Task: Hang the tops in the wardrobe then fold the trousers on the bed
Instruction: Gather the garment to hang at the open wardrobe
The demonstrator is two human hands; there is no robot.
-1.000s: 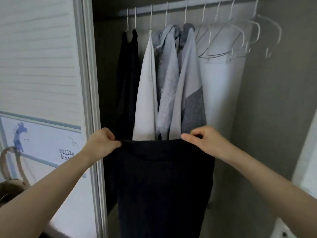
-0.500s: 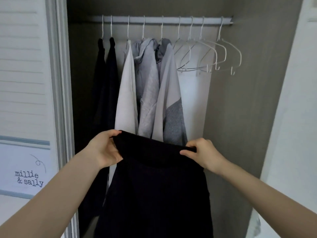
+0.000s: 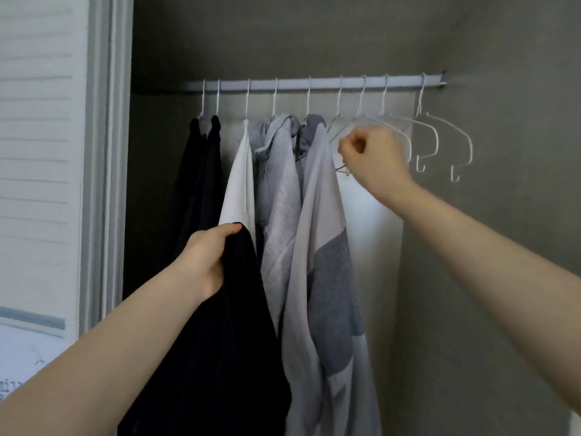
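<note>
Slatted door panel (image 3: pixel 37 152) fills the left edge of what I see, with the wardrobe's pale frame (image 3: pixel 107 184) beside it. My left hand (image 3: pixel 207 259) is raised at mid-height, forearm reaching up from the lower left, fingers curled round the top edge of a black top (image 3: pixel 226 341) that hangs straight down from the grip, in front of the clothes already on the rail (image 3: pixel 314 84).

Along that rail, from its left end, I see two dark garments (image 3: pixel 201 184), then a white top (image 3: pixel 242 184), then a light grey hooded top (image 3: pixel 279 190) and a grey two-tone top (image 3: pixel 323 247), each on a white wire hanger. The black top covers the lower part of the white one.

My right hand (image 3: pixel 374 158) is lifted higher, arm stretched in from the right, fingers closed round the first of the empty hangers (image 3: pixel 341 130), just beside the two-tone top; the hand hides most of that wire. Further empty hangers (image 3: pixel 452 143) hang toward the rail's right end, near the wardrobe's grey side wall (image 3: pixel 503 247).
</note>
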